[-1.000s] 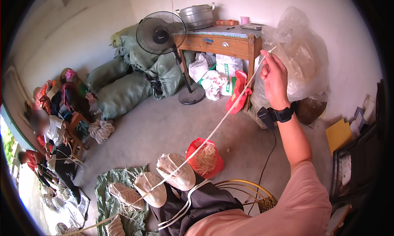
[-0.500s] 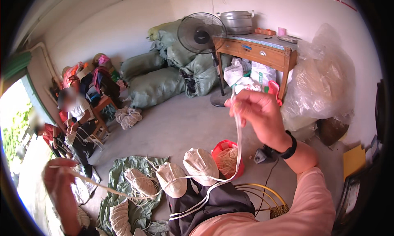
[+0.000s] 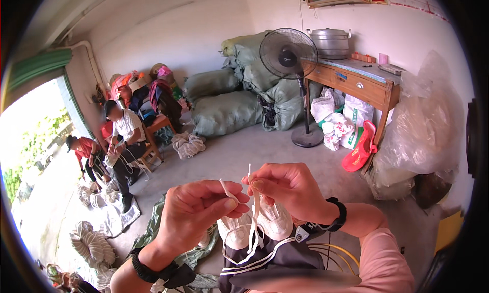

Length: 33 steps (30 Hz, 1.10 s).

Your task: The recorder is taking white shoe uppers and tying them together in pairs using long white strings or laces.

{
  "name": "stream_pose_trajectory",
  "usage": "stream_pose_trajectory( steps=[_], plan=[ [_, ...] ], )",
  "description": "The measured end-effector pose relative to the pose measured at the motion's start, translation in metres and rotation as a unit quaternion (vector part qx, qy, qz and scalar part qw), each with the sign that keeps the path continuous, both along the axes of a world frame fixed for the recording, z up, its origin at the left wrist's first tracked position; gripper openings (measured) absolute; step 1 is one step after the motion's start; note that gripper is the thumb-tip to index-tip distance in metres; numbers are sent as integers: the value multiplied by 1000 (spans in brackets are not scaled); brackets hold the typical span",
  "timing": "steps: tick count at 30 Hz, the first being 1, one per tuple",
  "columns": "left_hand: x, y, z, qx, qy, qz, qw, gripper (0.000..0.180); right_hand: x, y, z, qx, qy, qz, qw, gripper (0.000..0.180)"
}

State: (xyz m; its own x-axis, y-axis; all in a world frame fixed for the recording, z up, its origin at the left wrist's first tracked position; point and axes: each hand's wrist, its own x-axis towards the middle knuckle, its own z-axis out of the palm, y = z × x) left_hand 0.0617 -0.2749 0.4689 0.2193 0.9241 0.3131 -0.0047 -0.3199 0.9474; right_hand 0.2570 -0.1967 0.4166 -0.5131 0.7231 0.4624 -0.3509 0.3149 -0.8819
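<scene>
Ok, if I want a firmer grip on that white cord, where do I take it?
Probably on the stretch of the white cord hanging just under the right hand, pinching from the person's left side with the left hand. That part hangs straight and bare; the short ends stick up past the fingertips.

A standing fan [image 3: 288,53] is placed before stacked green sacks [image 3: 229,109]. A metal pot [image 3: 331,42] is set on a wooden desk [image 3: 356,81].

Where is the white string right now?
In the head view, the white string is in the middle, pinched between the left hand and the right hand, hanging down over the white shoes.
</scene>
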Motion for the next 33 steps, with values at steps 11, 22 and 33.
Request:
stream_pose_trajectory(
  steps=[11,22,33],
  plan=[
    [0,5,-16,21,4,62,998,12,-20,-3,-7,-19,-1,-7,1000,22],
    [-11,11,-26,42,-32,76,996,17,-26,-5,-9,-38,8,5,999,20],
    [-19,13,-32,26,-41,59,997,16,-33,-4,-12,-55,9,26,998,19]
  ],
)
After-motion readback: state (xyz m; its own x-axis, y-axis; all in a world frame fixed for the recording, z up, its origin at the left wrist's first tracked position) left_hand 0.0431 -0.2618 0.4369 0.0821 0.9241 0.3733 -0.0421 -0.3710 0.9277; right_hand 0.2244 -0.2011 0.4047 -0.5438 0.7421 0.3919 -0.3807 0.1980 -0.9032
